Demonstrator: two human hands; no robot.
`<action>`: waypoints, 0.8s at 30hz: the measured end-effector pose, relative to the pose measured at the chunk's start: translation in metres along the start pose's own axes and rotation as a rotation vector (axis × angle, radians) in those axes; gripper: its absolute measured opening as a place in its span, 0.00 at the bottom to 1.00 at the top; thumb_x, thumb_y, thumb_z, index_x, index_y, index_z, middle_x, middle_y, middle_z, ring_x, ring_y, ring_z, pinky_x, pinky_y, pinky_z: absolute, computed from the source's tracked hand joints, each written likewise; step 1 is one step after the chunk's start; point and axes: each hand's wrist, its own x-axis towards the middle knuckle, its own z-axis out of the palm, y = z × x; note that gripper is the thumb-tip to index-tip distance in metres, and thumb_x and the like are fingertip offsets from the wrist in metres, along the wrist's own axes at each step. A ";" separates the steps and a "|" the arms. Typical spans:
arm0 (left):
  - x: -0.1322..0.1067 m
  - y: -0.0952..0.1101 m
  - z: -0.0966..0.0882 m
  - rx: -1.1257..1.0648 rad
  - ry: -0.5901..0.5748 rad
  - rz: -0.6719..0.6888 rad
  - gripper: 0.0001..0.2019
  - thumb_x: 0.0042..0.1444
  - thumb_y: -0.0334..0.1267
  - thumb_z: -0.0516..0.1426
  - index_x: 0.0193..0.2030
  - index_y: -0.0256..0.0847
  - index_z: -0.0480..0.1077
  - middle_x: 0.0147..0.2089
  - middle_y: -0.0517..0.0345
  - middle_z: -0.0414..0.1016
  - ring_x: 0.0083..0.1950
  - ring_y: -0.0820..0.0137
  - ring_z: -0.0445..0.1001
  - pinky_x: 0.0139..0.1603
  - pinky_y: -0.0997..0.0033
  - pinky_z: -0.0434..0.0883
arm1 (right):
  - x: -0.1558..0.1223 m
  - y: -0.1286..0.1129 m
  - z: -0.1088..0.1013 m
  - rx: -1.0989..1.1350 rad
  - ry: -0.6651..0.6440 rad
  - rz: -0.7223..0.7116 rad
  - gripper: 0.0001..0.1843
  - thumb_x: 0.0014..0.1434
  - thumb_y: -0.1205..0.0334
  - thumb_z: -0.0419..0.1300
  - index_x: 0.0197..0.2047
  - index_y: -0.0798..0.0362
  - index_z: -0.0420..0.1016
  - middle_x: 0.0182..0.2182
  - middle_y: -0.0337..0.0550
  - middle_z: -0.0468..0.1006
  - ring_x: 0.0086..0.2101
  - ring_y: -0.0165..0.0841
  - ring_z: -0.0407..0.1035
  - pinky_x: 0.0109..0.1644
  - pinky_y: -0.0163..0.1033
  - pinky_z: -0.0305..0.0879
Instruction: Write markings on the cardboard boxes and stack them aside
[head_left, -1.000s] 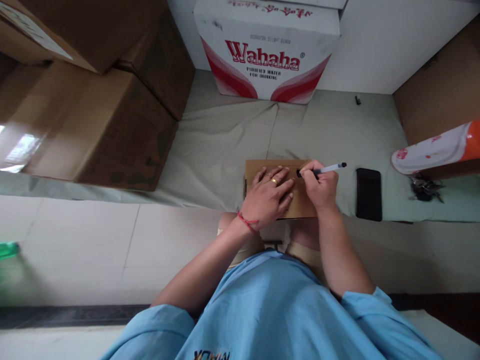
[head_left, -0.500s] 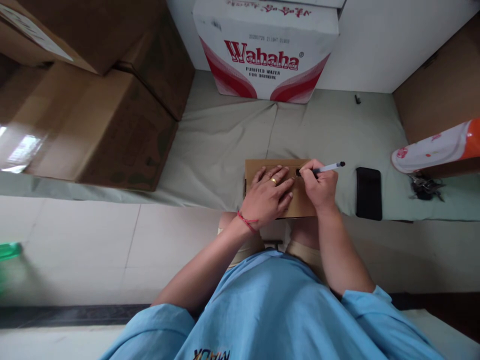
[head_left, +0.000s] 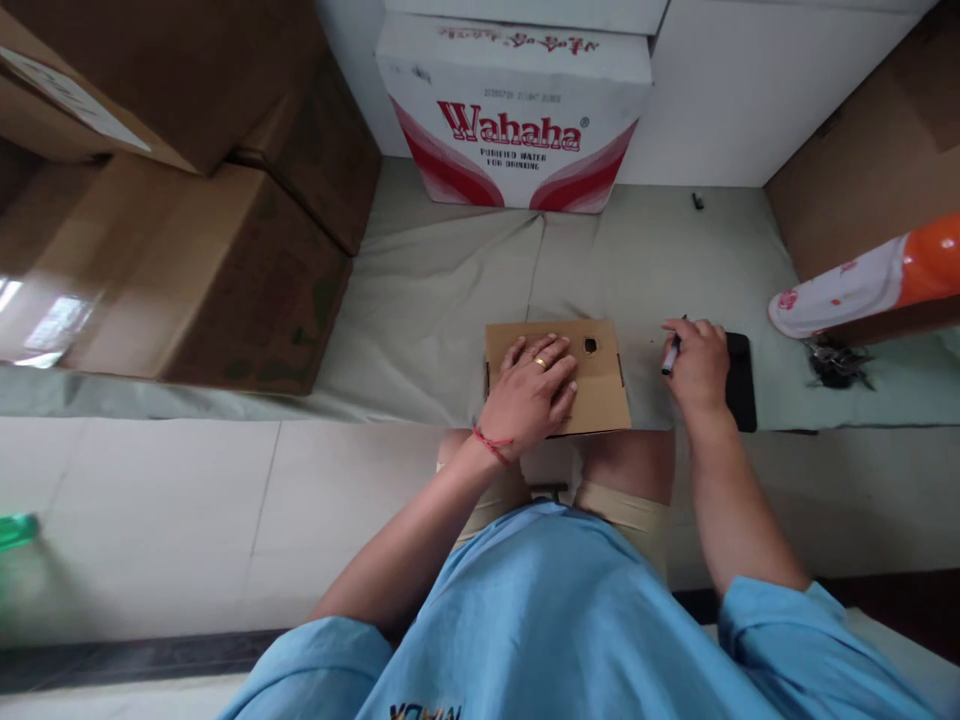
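Observation:
A small flat brown cardboard box (head_left: 604, 395) lies at the front edge of the cloth-covered surface, above my knees. Near its upper right corner is a small dark hole (head_left: 590, 345). My left hand (head_left: 529, 385), with a ring and a red string bracelet, rests flat on the box's left and middle part, fingers stretched out. To the right of the box, my right hand (head_left: 699, 365) grips a pen (head_left: 674, 348) with a dark end. A black phone (head_left: 741, 385) lies just right of that hand, partly covered by it.
Large cardboard boxes (head_left: 187, 270) are stacked at the left. A white and red Wahaha carton (head_left: 517, 120) stands at the back. To the right are keys (head_left: 838, 365), an orange and white cylinder (head_left: 862, 280) and a cardboard panel. A small black piece (head_left: 698, 201) lies farther back.
My right hand has moved off the box to the right, toward the phone, still holding the pen, now turned differently. The hole is now uncovered. My left hand stays on the box.

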 end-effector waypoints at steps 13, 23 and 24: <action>-0.002 -0.005 0.004 -0.045 0.074 -0.015 0.13 0.72 0.37 0.55 0.58 0.41 0.76 0.69 0.46 0.78 0.74 0.56 0.71 0.81 0.42 0.60 | -0.080 0.055 -0.019 -0.206 -0.044 0.597 0.48 0.55 0.34 0.69 0.62 0.68 0.71 0.58 0.80 0.74 0.59 0.67 0.67 0.62 0.67 0.63; -0.001 -0.001 0.001 0.050 0.023 0.019 0.17 0.74 0.39 0.54 0.62 0.46 0.79 0.73 0.48 0.74 0.76 0.56 0.69 0.80 0.43 0.62 | -0.059 0.072 -0.024 -0.162 -0.129 0.659 0.47 0.52 0.37 0.71 0.60 0.69 0.73 0.57 0.79 0.73 0.60 0.64 0.68 0.65 0.63 0.63; -0.001 0.000 0.001 0.055 0.024 0.012 0.17 0.74 0.39 0.54 0.63 0.46 0.79 0.73 0.48 0.73 0.76 0.56 0.69 0.80 0.43 0.62 | -0.056 0.074 -0.025 -0.162 -0.146 0.643 0.47 0.51 0.38 0.72 0.59 0.71 0.74 0.55 0.79 0.74 0.60 0.64 0.68 0.65 0.63 0.63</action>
